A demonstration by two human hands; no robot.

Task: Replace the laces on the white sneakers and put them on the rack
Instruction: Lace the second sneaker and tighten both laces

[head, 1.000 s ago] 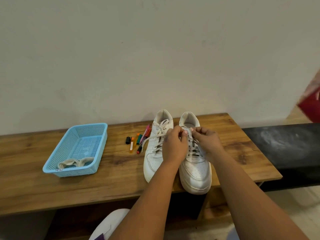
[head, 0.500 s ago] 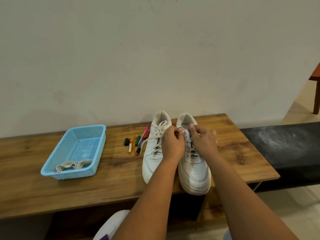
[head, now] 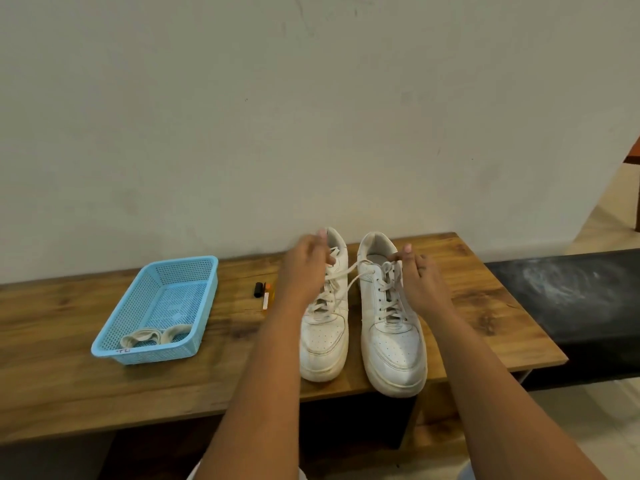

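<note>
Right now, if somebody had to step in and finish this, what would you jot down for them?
Left hand and right hand each pinch an end of the lace on the right sneaker, pulled apart.
Both sneakers, left one too, stand on the wooden bench; rolled laces lie in the blue basket.
Done: bow seemingly undone.
Left: unlace, relace both, rack them.

Two sneakers standing side by side on the bench, toes overhanging its near edge, heels toward the wall behind. Markers lying just left of the sneakers. Basket sitting further left, laces lying inside at its near end.
</note>
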